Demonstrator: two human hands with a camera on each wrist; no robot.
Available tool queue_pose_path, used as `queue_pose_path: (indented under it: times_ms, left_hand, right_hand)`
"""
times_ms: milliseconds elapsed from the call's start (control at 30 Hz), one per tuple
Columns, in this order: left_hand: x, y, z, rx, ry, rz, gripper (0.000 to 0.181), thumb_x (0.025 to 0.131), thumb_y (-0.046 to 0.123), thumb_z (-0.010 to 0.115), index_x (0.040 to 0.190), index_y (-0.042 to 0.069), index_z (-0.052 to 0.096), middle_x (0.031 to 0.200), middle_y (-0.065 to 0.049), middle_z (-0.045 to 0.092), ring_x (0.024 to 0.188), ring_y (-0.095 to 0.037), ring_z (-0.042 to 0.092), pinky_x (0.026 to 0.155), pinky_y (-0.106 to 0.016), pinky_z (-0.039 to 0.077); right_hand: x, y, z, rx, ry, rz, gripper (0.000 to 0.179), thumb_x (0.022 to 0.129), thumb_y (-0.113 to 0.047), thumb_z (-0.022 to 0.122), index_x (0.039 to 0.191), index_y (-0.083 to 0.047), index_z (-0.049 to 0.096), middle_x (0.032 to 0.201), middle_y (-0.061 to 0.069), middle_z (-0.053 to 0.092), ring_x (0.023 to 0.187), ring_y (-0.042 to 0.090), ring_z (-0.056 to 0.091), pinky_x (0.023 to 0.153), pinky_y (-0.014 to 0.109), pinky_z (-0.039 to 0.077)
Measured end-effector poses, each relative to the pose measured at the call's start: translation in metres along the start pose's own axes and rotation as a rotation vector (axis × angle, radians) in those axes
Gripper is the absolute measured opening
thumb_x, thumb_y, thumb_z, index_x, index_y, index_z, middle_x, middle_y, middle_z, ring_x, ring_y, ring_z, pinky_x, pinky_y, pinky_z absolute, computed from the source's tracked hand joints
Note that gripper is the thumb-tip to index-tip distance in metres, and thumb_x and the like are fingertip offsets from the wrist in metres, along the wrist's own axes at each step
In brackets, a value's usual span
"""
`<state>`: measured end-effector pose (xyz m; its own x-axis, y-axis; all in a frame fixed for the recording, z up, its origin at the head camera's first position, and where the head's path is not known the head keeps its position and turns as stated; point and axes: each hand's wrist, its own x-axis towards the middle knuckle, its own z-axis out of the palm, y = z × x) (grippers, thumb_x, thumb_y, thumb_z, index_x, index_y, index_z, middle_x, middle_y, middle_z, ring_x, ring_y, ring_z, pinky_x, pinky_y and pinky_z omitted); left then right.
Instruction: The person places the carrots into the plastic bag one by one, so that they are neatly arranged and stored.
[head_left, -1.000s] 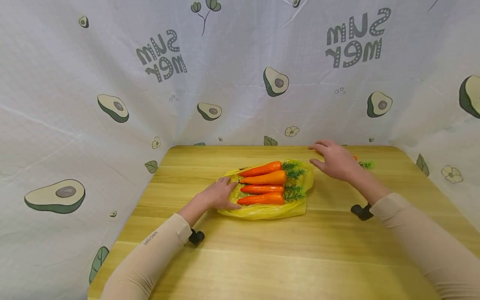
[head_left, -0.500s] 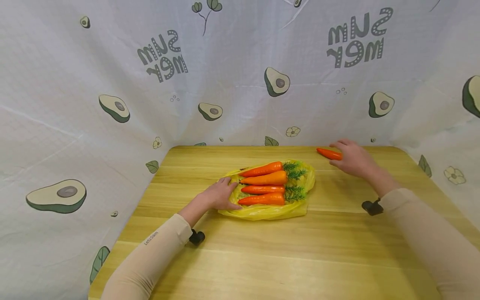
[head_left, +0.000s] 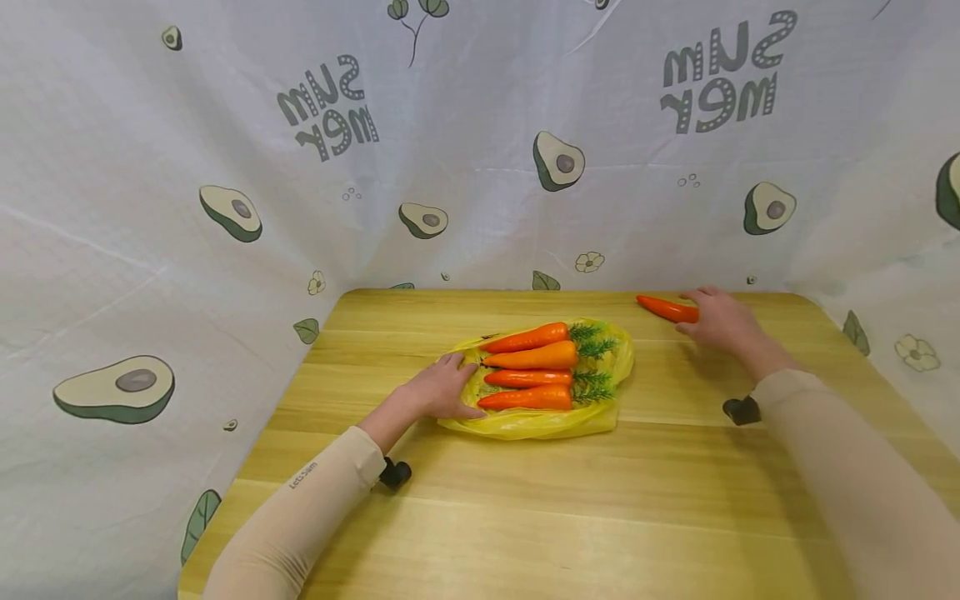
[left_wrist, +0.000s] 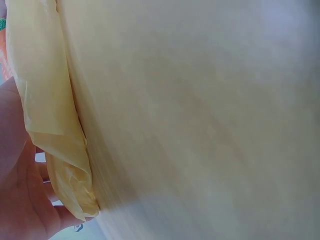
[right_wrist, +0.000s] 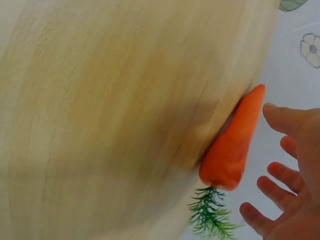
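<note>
Several orange carrots (head_left: 532, 356) lie side by side on a yellow plastic bag (head_left: 525, 427), tips to the left and green tops to the right. My left hand (head_left: 442, 387) rests at the bag's left end, by the carrot tips. In the left wrist view the bag's folded edge (left_wrist: 47, 100) partly covers the fingers of the left hand (left_wrist: 25, 185). Another carrot (head_left: 667, 309) lies at the back right of the table. My right hand (head_left: 723, 321) is over its thick end, hiding the greens. The right wrist view shows this carrot (right_wrist: 234, 145) beside loosely spread fingers, apart from them.
The wooden table (head_left: 525, 517) reaches to a hanging white cloth (head_left: 480, 100) printed with avocados and lettering, which encloses the back and sides. A black wrist camera (head_left: 741, 410) sits under the right cuff, another (head_left: 395, 474) under the left.
My right hand has moved right along the far carrot, uncovering its pointed end, and has dropped a little. The left hand and the bagged carrots stay in place.
</note>
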<state>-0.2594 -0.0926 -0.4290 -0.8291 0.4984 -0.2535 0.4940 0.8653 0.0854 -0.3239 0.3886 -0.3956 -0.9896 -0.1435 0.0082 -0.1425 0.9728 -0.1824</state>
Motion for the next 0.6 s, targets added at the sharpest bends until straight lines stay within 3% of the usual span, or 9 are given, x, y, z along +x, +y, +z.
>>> queue_pose_path:
  times_ms: [367, 600]
  left_hand:
    - [0.001, -0.002, 0.000, 0.003, 0.004, 0.011, 0.096, 0.086, 0.071, 0.063, 0.157, 0.013, 0.036, 0.163, -0.019, 0.026, 0.150, -0.036, 0.028, 0.121, -0.049, 0.031]
    - [0.001, -0.003, 0.000, -0.005, 0.000, 0.009, 0.095, 0.086, 0.070, 0.064, 0.157, 0.013, 0.036, 0.163, -0.018, 0.026, 0.150, -0.035, 0.028, 0.121, -0.048, 0.031]
  right_hand:
    - [0.003, 0.012, 0.009, 0.001, -0.023, 0.037, 0.063, 0.092, -0.021, 0.066, 0.142, 0.009, 0.043, 0.139, 0.041, 0.040, 0.120, 0.058, 0.042, 0.096, 0.074, 0.038]
    - [0.003, 0.016, 0.015, 0.002, -0.032, 0.027, 0.054, 0.091, -0.012, 0.060, 0.137, 0.011, 0.047, 0.125, 0.040, 0.050, 0.105, 0.054, 0.051, 0.086, 0.070, 0.043]
